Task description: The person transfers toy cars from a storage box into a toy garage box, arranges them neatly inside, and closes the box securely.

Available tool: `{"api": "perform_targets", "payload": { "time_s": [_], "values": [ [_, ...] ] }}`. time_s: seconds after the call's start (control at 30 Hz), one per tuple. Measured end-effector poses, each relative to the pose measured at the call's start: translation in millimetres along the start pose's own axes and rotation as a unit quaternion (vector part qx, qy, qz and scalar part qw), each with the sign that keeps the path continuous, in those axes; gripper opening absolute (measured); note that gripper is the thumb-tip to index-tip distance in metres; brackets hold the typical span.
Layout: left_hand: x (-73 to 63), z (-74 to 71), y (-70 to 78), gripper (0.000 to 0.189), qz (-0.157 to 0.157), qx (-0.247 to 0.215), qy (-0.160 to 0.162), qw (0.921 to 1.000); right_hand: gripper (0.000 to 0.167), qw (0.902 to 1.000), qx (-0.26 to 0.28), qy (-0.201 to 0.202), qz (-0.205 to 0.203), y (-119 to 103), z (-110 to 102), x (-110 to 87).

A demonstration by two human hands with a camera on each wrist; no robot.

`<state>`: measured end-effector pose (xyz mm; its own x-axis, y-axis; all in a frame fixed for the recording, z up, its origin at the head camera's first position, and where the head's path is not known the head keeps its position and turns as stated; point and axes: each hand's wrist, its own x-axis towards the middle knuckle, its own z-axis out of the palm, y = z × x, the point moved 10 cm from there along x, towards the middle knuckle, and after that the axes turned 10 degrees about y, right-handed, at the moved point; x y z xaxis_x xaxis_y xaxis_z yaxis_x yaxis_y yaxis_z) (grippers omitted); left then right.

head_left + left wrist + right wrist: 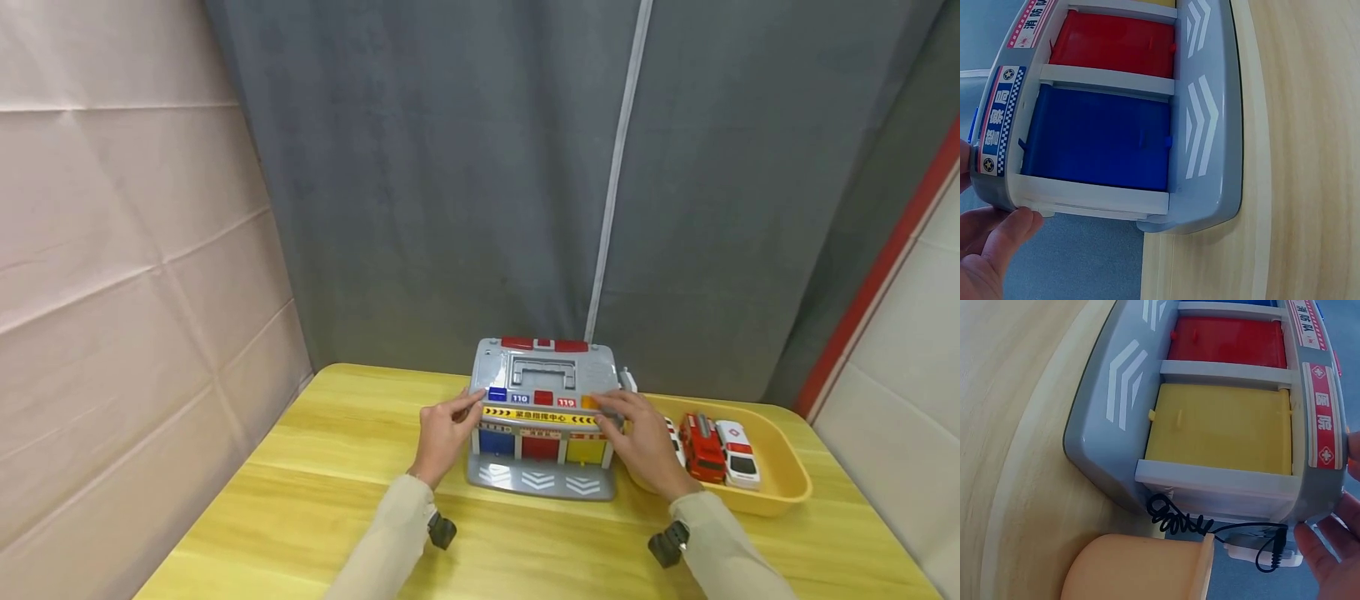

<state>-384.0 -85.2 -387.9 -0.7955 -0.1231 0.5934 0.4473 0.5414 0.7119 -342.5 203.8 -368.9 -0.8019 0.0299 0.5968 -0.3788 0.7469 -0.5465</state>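
A grey toy garage stands upright on the table, its front facing me. Its blue door, red door and yellow door are all down. My left hand grips the roof's front left corner, thumb below the edge and fingers on top. At the front right corner, my right hand holds the roof edge the same way, near the orange roof light. A black coiled cord hangs at the garage's right side, with a white piece beside it.
Right of the garage sits a yellow tray, close to my right hand. In it lie a red fire truck, a white toy ambulance and another white car, partly hidden. Behind the table hangs a grey curtain.
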Motion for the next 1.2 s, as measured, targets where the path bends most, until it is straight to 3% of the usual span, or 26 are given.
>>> {"api": "perform_targets", "payload": {
  "time_s": [0.27,0.57,0.93,1.2],
  "values": [
    [-1.7,0.5,-0.6,0.025,-0.004,0.005,-0.002,1.0,0.034,0.9999,0.0,-0.001,0.011,3.3,1.3,-2.2],
    [-0.7,-0.4,-1.1,0.025,-0.001,0.012,0.001,0.9999,0.033,0.9997,-0.004,0.013,-0.021,-2.1,0.1,-2.0],
    [2.1,-1.1,0.4,0.024,0.002,0.009,0.003,1.0,0.035,1.0,-0.002,0.001,-0.007,-1.7,-0.6,0.8],
    [2.7,-0.6,-1.6,0.024,-0.015,0.003,-0.003,0.9999,0.034,0.9996,-0.012,0.017,-0.02,-2.7,-1.1,1.0]
  ]
}}
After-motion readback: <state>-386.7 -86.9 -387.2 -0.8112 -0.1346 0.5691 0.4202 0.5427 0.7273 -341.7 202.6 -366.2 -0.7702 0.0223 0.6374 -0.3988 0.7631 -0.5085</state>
